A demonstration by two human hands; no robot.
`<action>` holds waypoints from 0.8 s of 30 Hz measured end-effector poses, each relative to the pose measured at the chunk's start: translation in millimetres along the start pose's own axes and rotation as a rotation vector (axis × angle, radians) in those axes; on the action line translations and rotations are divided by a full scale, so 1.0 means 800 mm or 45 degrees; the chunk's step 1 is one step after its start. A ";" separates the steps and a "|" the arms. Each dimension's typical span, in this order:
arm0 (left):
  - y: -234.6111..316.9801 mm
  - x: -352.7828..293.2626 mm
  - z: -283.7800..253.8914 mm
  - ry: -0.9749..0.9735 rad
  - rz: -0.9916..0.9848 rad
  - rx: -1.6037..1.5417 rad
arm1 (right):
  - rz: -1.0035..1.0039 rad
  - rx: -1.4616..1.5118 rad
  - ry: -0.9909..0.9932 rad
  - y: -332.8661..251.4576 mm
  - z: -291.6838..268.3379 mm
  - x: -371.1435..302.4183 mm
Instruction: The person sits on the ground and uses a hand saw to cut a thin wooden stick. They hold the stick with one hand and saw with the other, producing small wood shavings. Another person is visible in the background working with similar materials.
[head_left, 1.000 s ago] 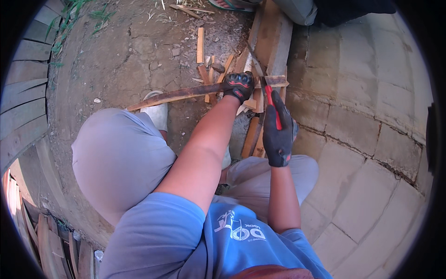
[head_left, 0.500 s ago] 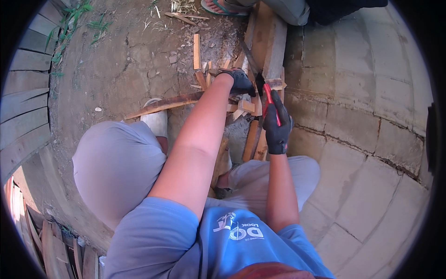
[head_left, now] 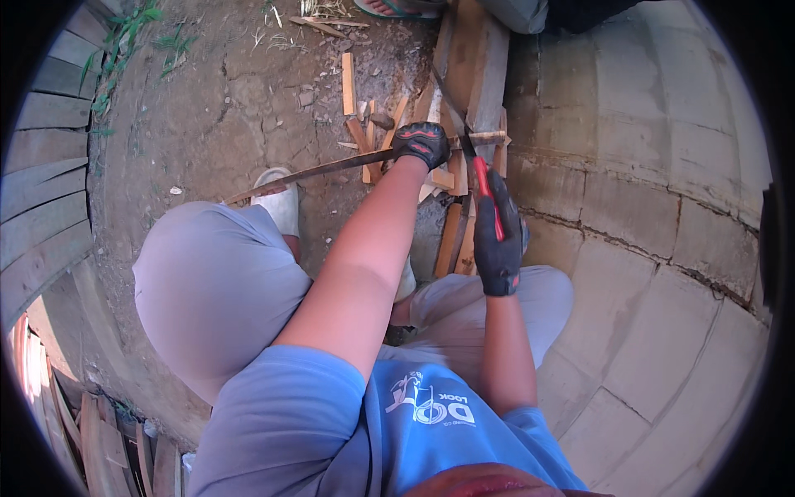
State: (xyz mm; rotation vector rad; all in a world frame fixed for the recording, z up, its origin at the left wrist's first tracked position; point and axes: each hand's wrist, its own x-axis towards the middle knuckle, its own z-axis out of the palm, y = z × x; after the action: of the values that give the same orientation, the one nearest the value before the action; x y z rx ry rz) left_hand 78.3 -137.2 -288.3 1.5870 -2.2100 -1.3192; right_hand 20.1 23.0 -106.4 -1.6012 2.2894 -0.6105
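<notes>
My left hand (head_left: 422, 144), in a black glove with red marks, is closed round a long narrow wooden strip (head_left: 331, 167). The strip's left end lies by my light-coloured shoe (head_left: 280, 201); its right end (head_left: 490, 138) reaches across the stacked boards. In my right hand (head_left: 500, 240), also gloved in black, is a handsaw with a red handle (head_left: 484, 177). Its dark blade (head_left: 451, 101) points away from me and crosses the strip just right of my left hand. Whether the teeth touch the wood I cannot tell.
Long boards (head_left: 489, 66) lie lengthwise ahead, with short wood offcuts (head_left: 349, 83) scattered left of them. A concrete block wall (head_left: 621, 199) rises on the right. Another person's sandalled foot (head_left: 402, 8) is at the far edge. Planks (head_left: 50, 157) line the left side.
My left hand has rolled over with the strip, which now shows a narrower face and reaches farther right. My right hand and the saw have drawn slightly back toward me.
</notes>
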 end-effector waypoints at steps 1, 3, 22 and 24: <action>-0.001 0.002 -0.003 0.003 0.003 -0.003 | -0.047 -0.066 -0.004 -0.004 -0.014 -0.020; 0.002 -0.004 0.000 0.000 0.033 0.032 | -0.056 -0.162 -0.037 -0.017 -0.048 -0.073; 0.003 0.012 0.029 0.223 0.095 0.252 | 0.001 -0.086 -0.027 -0.053 -0.098 -0.086; 0.005 0.010 0.030 0.203 0.096 0.271 | 0.012 0.003 -0.011 -0.038 -0.077 -0.054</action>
State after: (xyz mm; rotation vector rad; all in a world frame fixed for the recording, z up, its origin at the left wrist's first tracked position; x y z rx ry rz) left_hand 58.6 -130.0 -303.0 1.5953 -2.3489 -0.9294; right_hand 31.8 65.1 -38.6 -1.5877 2.2878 -0.6022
